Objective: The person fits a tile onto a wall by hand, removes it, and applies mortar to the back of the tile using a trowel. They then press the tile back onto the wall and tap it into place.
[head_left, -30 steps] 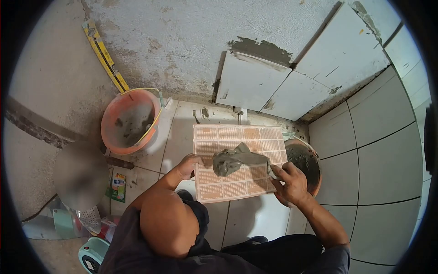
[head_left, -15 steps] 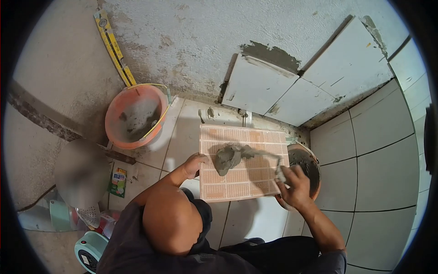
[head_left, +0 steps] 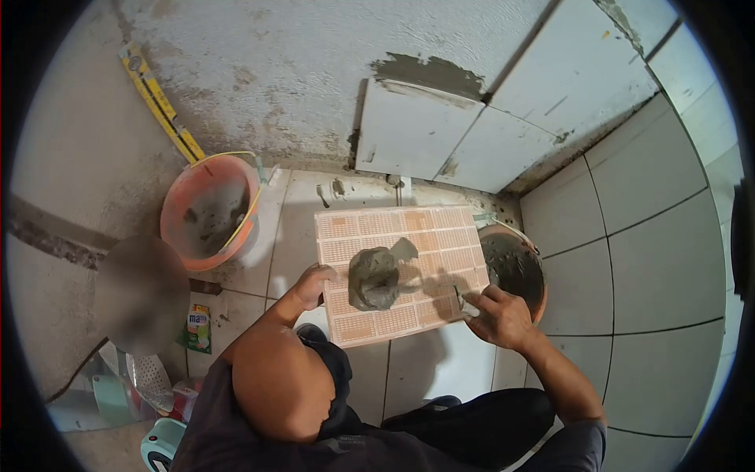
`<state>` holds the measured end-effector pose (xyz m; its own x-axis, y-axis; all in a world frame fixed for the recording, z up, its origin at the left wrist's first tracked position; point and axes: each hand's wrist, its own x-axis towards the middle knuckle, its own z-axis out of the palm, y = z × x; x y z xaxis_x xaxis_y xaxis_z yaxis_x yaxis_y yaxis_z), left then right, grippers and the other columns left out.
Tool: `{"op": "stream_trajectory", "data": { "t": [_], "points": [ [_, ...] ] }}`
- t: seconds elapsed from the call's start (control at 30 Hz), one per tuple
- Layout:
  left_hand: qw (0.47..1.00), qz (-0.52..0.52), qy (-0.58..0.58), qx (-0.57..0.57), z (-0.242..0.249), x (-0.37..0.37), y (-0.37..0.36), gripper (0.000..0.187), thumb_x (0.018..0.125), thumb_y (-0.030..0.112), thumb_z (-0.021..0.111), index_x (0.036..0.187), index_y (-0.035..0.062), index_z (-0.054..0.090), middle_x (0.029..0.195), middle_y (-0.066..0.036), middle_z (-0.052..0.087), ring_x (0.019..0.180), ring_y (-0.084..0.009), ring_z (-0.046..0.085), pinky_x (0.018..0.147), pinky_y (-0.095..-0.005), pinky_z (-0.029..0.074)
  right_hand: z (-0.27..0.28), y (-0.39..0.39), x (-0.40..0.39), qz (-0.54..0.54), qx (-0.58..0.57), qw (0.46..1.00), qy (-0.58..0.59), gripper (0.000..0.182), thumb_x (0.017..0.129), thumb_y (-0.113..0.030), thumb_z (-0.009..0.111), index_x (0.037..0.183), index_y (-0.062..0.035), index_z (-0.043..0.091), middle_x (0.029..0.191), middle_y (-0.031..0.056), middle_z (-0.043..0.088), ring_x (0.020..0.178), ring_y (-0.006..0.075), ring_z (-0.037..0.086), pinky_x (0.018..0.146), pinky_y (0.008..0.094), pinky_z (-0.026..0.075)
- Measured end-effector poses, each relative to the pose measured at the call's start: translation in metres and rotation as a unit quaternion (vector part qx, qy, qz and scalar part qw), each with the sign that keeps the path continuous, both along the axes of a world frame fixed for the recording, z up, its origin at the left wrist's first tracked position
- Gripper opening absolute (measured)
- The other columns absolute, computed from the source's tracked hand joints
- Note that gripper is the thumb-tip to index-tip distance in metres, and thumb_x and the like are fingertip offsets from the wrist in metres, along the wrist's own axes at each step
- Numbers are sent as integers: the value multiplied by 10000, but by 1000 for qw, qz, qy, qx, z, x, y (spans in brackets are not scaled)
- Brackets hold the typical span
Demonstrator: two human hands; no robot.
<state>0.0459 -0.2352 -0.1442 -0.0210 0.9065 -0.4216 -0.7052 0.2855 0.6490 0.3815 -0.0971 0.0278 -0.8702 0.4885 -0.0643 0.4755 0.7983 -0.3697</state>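
Observation:
A large tile (head_left: 440, 236) lies back side up in front of me, its ribbed orange-brown face showing. My left hand (head_left: 316, 285) grips its left edge. Grey mortar (head_left: 373, 277) sits in a thick mound on the left half, with a thin smear running right. My right hand (head_left: 503, 316) is closed round the handle of a trowel (head_left: 464, 303) by the tile's lower right edge; its blade is hard to make out. Beyond the tile's right side stands a bucket of mortar (head_left: 515, 267), partly hidden.
An orange bucket (head_left: 174, 208) with mortar residue stands at the left, a yellow spirit level (head_left: 161, 102) leaning behind it. White tiles (head_left: 417, 130) cover the lower wall ahead. A green packet (head_left: 199, 329), a strainer (head_left: 149, 381) and a teal device (head_left: 163, 444) are at the lower left.
The mortar on the tile is now a broader mound, spread lower and thicker at the left. My right hand has moved slightly left and the trowel's angle has changed. The whole view has shifted.

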Motion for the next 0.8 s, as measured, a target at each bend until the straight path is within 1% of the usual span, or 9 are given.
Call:
{"op": "stream_trajectory", "data": {
  "t": [0.07,0.13,0.23,0.33,0.37,0.47,0.63,0.7,0.8],
  "points": [
    [1000,-4,12,-1,-1,-6,-1,256,749,78,540,952,-65,601,903,-133,624,785,-223,611,747,-328,491,-1,7,13,-43,-65,997,15,383,762,-251,687,1105,-112,590,852,92,578,757,239,619,596,355,509],
    [1000,-11,9,-15,-25,-14,-5,324,738,102,531,1013,-64,576,971,-155,617,849,-252,623,783,-370,508,-8,28,37,-49,-161,973,160,381,784,-242,673,1100,-52,577,913,120,623,803,242,633,645,341,507],
    [1000,-18,6,-19,-14,-9,-3,444,732,138,501,1113,-88,526,1050,-178,603,937,-287,614,860,-394,494,35,49,76,-275,-337,899,48,334,801,-208,626,1082,-36,571,941,135,649,865,273,629,797,362,471],
    [999,-39,10,-4,-13,-13,-3,592,701,146,506,1227,-110,421,1176,-212,533,1064,-326,549,953,-414,427,58,80,109,-292,-198,933,-68,360,765,-198,617,1089,-47,571,901,139,653,824,259,644,738,356,494],
    [998,-54,10,-5,-11,-14,-4,592,701,146,506,1227,-110,421,1176,-212,533,1064,-326,549,953,-414,427,53,90,113,-260,-88,939,-209,328,776,-202,595,1074,-67,575,908,135,652,836,260,640,714,362,497],
    [999,-33,5,-21,-2,-9,-2,466,723,118,501,1128,-112,494,1052,-180,588,957,-291,595,869,-382,473,6,116,113,-146,69,875,-456,335,767,-229,564,1071,-91,584,934,144,655,885,292,634,706,397,504],
    [1000,-14,-24,6,8,-3,0,486,715,117,494,1151,-99,479,1096,-184,559,999,-293,570,894,-390,455,-91,142,50,-121,131,783,-596,270,758,-228,601,991,-124,688,1062,94,648,956,264,632,693,432,510],
    [1000,-15,-23,1,8,-3,-1,480,716,120,495,1144,-98,486,1082,-179,567,985,-292,576,888,-391,459,-119,149,41,31,127,746,-653,306,752,-232,617,1032,-124,677,1048,93,652,957,277,628,695,454,504],
    [1000,-16,-13,-8,5,-8,2,457,718,123,496,1120,-94,508,1053,-170,581,956,-288,588,873,-390,467,-113,140,37,59,49,772,-631,303,751,-223,606,1024,-112,678,1039,93,654,971,286,623,702,453,503]
  ]
}}
